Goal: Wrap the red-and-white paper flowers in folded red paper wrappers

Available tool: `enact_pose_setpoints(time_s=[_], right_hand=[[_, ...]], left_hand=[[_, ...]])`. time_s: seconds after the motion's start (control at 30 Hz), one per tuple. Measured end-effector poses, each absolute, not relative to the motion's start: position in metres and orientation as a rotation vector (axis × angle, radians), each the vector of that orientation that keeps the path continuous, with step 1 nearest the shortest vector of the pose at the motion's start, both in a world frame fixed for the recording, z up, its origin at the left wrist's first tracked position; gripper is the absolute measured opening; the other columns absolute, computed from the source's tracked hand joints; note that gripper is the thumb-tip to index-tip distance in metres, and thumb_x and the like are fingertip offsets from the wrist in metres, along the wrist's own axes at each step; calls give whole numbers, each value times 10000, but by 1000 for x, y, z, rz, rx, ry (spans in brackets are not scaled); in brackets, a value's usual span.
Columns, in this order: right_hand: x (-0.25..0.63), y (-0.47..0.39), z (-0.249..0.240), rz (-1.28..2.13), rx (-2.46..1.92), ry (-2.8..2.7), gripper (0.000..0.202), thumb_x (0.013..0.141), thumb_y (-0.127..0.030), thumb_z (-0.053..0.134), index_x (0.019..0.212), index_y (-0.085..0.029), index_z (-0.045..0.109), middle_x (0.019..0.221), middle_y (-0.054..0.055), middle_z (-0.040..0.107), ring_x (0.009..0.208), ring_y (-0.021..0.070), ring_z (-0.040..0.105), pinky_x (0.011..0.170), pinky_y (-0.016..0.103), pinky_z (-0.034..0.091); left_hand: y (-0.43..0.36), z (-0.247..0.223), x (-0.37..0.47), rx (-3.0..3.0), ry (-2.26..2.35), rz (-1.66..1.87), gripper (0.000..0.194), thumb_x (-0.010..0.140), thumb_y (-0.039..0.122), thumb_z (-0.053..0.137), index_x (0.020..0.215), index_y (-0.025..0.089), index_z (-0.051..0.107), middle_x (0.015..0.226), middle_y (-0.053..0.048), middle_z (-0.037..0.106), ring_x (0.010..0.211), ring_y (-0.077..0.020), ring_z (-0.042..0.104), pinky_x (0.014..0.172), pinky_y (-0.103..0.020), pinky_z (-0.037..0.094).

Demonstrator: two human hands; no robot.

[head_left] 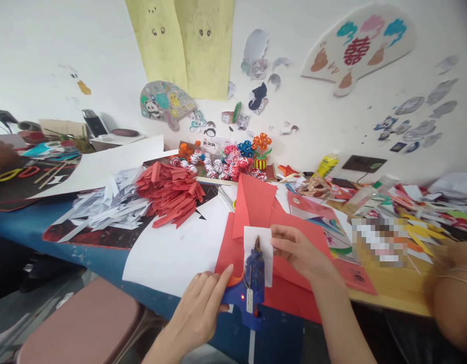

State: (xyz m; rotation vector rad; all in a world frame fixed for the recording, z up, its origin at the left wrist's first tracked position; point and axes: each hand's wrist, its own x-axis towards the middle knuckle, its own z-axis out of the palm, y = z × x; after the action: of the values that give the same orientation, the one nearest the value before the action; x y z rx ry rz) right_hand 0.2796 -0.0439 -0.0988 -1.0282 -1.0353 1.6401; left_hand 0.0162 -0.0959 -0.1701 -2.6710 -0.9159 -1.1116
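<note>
A blue plastic glue gun (252, 275) is grasped by the left hand (201, 308), the fingers being closed round its handle and orange trigger. A small red light is seen on its body, and a white tag with writing too small to be read hangs from it. Its dark nozzle points away from the person and lies over a white slip (259, 253) of paper.

The right edge of this slip is pinched by the right hand (297, 250), between thumb and fingertips. The slip is a flat, upright rectangle, laid on red paper (294, 293) which is smooth and partly folded. Under the left hand a large white sheet (172, 253) is spread on the blue desk (47, 222), whose edge is scratched and worn.

Beyond the left hand a heap of folded red strips (172, 194) is seen, and just beside it a heap of grey-white strips (104, 202), both sharp-edged. Beyond the right hand small paper flowers (233, 162) in red, white, blue and orange are gathered, with a card bearing characters which cannot be read clearly. On the wall a fan-shaped cutout (356, 48) carries a red double-happiness character. At the right edge another person's wrist (455, 283) with thin bangles is visible, blurred.
</note>
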Motion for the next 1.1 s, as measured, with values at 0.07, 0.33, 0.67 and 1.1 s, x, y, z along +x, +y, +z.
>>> enact_pose_setpoints(time_s=[0.07,0.33,0.67,1.1], right_hand=[[279,-44,-99,1650,-1025,-1024,250,687,-295,863,820,-193,677,765,-21,635,706,98,606,652,204,472],[266,-41,-99,1694,-966,-1129,209,721,-315,831,794,-182,686,793,-3,641,726,108,593,705,236,449],[190,-1,-96,1800,-810,-1574,302,730,-425,794,788,-173,637,701,-34,552,626,88,467,618,240,361],[151,62,-125,1766,-985,-1690,357,728,-470,745,828,-144,639,569,-48,539,438,40,365,429,208,219]], left_hand=[[-96,-170,16,-2667,-921,-1103,601,1017,166,359,1568,56,145,985,-152,623,865,-240,534,736,-352,476],[-99,-171,8,-2576,-915,-1098,595,1035,252,355,1557,29,179,1016,-173,628,904,-251,537,759,-353,472],[-120,-200,-52,-2327,-1198,-1092,561,1043,290,319,1558,81,237,1058,-182,609,925,-248,563,801,-370,475],[-91,-205,-75,-2382,-1421,-919,609,1020,227,366,1584,161,146,987,-120,627,816,-232,555,727,-333,472]])
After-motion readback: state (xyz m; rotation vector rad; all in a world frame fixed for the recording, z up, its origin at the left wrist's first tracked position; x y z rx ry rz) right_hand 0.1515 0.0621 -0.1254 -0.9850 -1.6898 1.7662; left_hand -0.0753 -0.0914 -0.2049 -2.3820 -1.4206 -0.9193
